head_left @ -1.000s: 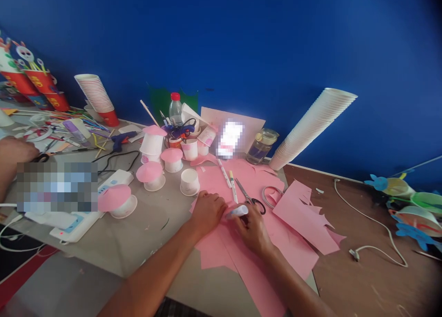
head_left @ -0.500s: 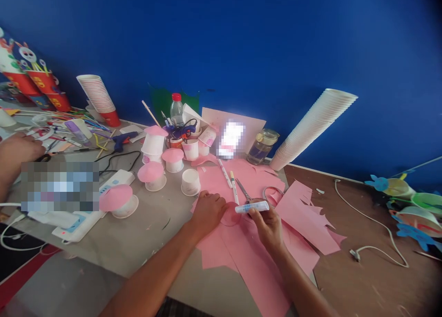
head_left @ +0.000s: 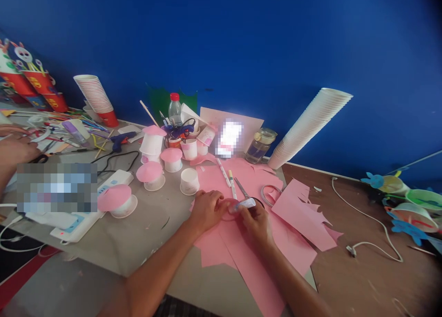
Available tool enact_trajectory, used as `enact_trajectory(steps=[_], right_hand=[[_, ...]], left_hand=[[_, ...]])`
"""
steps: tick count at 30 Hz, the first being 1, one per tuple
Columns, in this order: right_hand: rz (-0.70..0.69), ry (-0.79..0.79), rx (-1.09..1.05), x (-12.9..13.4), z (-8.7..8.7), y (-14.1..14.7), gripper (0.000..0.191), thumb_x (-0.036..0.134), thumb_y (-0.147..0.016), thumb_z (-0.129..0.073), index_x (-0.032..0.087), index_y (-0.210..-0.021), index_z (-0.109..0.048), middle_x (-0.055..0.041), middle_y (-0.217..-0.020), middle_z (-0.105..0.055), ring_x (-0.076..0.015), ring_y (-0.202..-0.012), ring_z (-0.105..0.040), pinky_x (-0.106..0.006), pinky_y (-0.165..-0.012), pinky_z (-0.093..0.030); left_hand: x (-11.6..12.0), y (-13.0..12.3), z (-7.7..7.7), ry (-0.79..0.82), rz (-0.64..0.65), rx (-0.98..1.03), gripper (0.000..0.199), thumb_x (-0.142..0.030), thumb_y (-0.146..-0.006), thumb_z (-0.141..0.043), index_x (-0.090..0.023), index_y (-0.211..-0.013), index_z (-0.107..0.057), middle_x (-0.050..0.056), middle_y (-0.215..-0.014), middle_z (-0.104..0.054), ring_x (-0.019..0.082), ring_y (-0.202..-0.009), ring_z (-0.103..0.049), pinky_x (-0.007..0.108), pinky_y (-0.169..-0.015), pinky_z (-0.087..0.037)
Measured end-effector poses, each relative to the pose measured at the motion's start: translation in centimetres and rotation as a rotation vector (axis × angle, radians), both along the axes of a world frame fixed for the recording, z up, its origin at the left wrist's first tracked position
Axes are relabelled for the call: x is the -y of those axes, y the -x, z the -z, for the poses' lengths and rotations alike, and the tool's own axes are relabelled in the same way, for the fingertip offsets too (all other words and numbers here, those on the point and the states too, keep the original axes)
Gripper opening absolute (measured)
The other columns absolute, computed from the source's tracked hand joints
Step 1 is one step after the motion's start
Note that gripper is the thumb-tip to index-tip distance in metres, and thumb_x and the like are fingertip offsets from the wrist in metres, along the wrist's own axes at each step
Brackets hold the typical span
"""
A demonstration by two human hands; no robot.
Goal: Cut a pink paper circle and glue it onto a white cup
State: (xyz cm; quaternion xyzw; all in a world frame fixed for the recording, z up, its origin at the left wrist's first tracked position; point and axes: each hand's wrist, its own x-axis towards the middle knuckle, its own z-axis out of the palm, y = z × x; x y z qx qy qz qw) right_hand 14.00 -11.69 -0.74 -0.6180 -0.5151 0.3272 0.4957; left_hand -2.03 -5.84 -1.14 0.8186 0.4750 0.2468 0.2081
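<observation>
Now the white tube (head_left: 244, 205), held up clear of the paper a moment ago, has come down over the pink paper circle (head_left: 229, 210). The right hand (head_left: 257, 225) clenches it between its fingers (head_left: 249, 210), its end close to the circle's edge. The left hand (head_left: 207, 211) lies open and flat, pressing the pink paper sheet (head_left: 241, 262) beside the circle. That sheet rests on the grey surface (head_left: 113, 252), with scissors (head_left: 241, 189) just above both hands.
</observation>
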Motion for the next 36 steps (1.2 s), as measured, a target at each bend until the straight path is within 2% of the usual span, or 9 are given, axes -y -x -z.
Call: enact_trajectory(steps=[7, 10, 12, 16, 19, 23, 26, 31, 36], right_hand=[[0.175, 0.003, -0.275, -0.2, 0.4, 0.3, 0.025, 0.042, -0.076, -0.065, 0.018, -0.076, -0.061, -0.0018, -0.067, -0.065, -0.0148, -0.059, -0.057, -0.027, -0.057, -0.045], [0.148, 0.011, -0.524, -0.2, 0.5, 0.6, 0.025, 0.042, -0.076, -0.067, 0.018, -0.073, -0.060, 0.0025, -0.054, -0.058, -0.0112, -0.046, -0.051, -0.024, -0.046, -0.041], [0.105, 0.025, -0.655, -0.3, 0.5, 0.7, 0.026, 0.041, -0.077, -0.067, 0.017, -0.070, -0.060, 0.0025, -0.050, -0.057, -0.0110, -0.044, -0.050, -0.023, -0.043, -0.040], [0.065, 0.076, -0.776, -0.4, 0.3, 0.6, 0.026, 0.041, -0.076, -0.068, 0.017, -0.069, -0.059, 0.0020, -0.047, -0.057, -0.0115, -0.043, -0.051, -0.022, -0.039, -0.040], [0.036, 0.073, -0.784, -0.6, 0.1, 0.3, 0.026, 0.041, -0.076, -0.067, 0.018, -0.067, -0.058, 0.0029, -0.045, -0.056, -0.0111, -0.040, -0.050, -0.022, -0.039, -0.040], [-0.027, 0.074, -0.722, -0.6, 0.0, 0.2, 0.030, 0.043, -0.077, -0.065, 0.019, -0.063, -0.056, 0.0029, -0.045, -0.055, -0.0110, -0.040, -0.050, -0.022, -0.039, -0.041], [-0.086, 0.091, -0.648, -0.4, 0.0, 0.3, 0.030, 0.045, -0.078, -0.063, 0.018, -0.068, -0.057, 0.0028, -0.046, -0.054, -0.0116, -0.040, -0.050, -0.023, -0.039, -0.041], [-0.134, 0.027, -0.483, -0.2, -0.1, 0.3, 0.028, 0.045, -0.079, -0.063, 0.017, -0.073, -0.058, 0.0020, -0.051, -0.056, -0.0118, -0.044, -0.051, -0.025, -0.044, -0.043], [-0.114, -0.201, -0.210, 0.1, -0.4, 0.2, 0.017, 0.037, -0.082, -0.061, 0.020, -0.082, -0.061, -0.0024, -0.079, -0.059, -0.0150, -0.068, -0.055, -0.028, -0.061, -0.046]], left_hand=[[0.2, -0.3, -0.6, 0.140, 0.001, 0.123, 0.027, -0.037, -0.087, -0.046, -0.020, -0.104, -0.059, -0.001, -0.073, -0.067, 0.018, -0.071, -0.061, 0.037, -0.086, -0.037], [0.5, -0.1, -0.6, 0.216, 0.066, 0.207, 0.060, -0.053, -0.077, -0.061, -0.021, -0.126, -0.049, 0.007, -0.105, -0.067, 0.027, -0.099, -0.058, 0.040, -0.091, -0.039], [0.7, 0.1, -0.5, 0.252, 0.140, 0.263, 0.087, -0.055, -0.065, -0.072, -0.023, -0.138, -0.036, 0.011, -0.130, -0.054, 0.033, -0.118, -0.047, 0.042, -0.095, -0.039], [0.8, 0.1, -0.2, 0.270, 0.178, 0.293, 0.108, -0.046, -0.058, -0.080, -0.025, -0.145, -0.020, 0.011, -0.142, -0.041, 0.036, -0.125, -0.040, 0.046, -0.099, -0.037], [0.8, -0.3, -0.6, 0.242, 0.150, 0.309, 0.097, -0.036, -0.058, -0.080, -0.024, -0.140, -0.028, 0.009, -0.132, -0.052, 0.032, -0.118, -0.047, 0.044, -0.096, -0.040], [1.0, -0.8, -2.2, 0.241, 0.173, 0.340, 0.046, -0.029, -0.069, -0.069, -0.020, -0.113, -0.056, 0.006, -0.107, -0.064, 0.025, -0.096, -0.058, 0.034, -0.079, -0.047], [1.2, -0.8, -2.9, 0.256, 0.229, 0.351, 0.018, -0.024, -0.071, -0.064, -0.018, -0.088, -0.062, 0.005, -0.092, -0.066, 0.022, -0.089, -0.058, 0.031, -0.076, -0.047], [1.2, -0.3, -2.5, 0.342, 0.233, 0.388, 0.023, -0.024, -0.068, -0.067, -0.017, -0.087, -0.057, 0.006, -0.095, -0.062, 0.020, -0.085, -0.057, 0.029, -0.073, -0.048], [1.1, -0.1, -2.1, 0.451, 0.238, 0.383, 0.018, -0.022, -0.069, -0.064, -0.018, -0.081, -0.051, 0.002, -0.083, -0.060, 0.016, -0.072, -0.055, 0.027, -0.061, -0.046]])
